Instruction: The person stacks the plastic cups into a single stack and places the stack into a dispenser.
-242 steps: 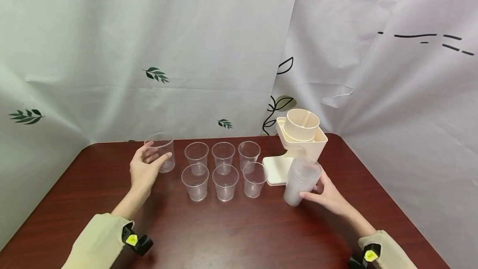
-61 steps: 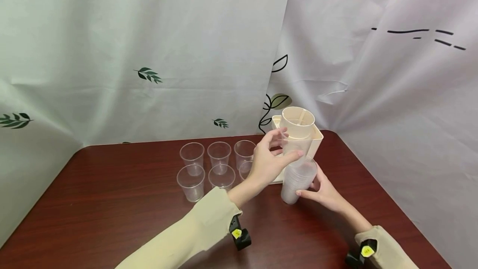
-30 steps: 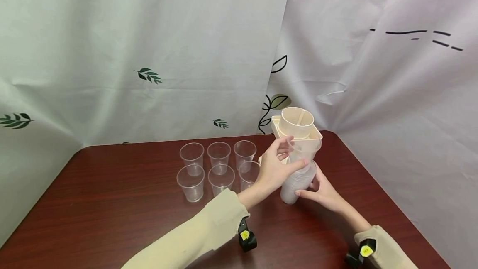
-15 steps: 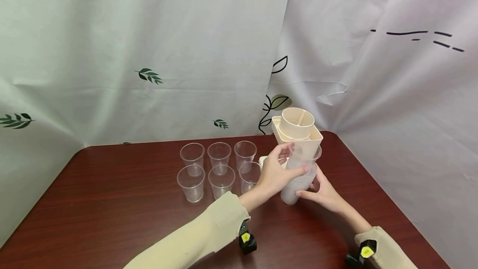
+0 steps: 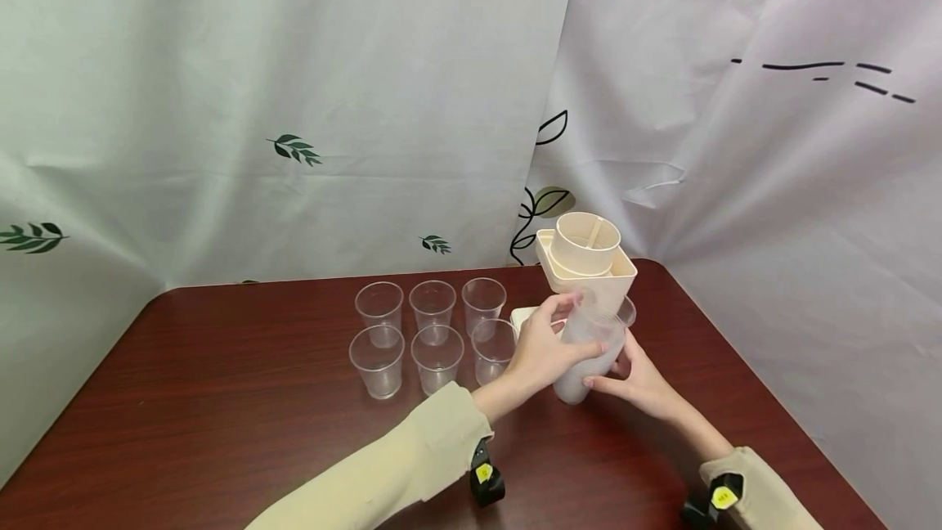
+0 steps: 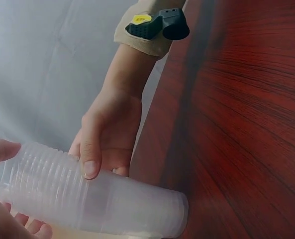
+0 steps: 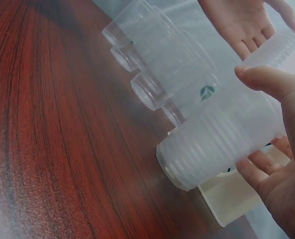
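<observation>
Left grip (image 5: 543,346): thumb and fingers curled round the upper part of the tilted cup stack (image 5: 577,381)
Right grip (image 5: 639,383): thumb and fingers wrapped lower on it, base poking out below
Loose cups (image 5: 437,360): 6, left of the left grip, the nearest partly hidden by that arm
Cream appliance (image 5: 584,258): behind both grips, partly covered
Stack count: unreadable, clear rims blur together
</observation>
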`<state>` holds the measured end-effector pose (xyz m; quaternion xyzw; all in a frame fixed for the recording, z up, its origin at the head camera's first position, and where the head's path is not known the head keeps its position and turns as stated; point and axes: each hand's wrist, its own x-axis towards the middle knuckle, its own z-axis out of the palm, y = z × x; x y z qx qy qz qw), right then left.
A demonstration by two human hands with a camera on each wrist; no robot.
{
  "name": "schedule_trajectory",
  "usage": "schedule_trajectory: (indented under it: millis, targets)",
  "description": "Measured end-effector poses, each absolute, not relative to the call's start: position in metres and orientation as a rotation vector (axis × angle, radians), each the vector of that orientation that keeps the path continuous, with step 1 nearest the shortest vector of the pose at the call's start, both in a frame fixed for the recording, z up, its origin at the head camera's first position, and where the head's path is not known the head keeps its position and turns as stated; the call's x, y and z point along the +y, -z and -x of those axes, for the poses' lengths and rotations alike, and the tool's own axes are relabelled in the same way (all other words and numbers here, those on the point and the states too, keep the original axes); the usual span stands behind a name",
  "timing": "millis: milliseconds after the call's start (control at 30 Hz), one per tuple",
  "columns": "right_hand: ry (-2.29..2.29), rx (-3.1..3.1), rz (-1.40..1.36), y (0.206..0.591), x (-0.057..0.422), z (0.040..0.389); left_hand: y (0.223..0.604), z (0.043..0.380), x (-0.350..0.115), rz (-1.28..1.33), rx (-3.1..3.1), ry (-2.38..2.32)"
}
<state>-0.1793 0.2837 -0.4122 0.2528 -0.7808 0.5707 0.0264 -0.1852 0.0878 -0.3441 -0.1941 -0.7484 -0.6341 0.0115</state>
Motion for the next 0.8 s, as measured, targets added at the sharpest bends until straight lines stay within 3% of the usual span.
schedule_trajectory:
  millis: [800]
  targets:
    - [-1.751, -2.409, -0.774, 0.4114, 0.2822, 0.179, 0.3467, 0.1841, 0.0869, 0.623, -2.342, 1.98]
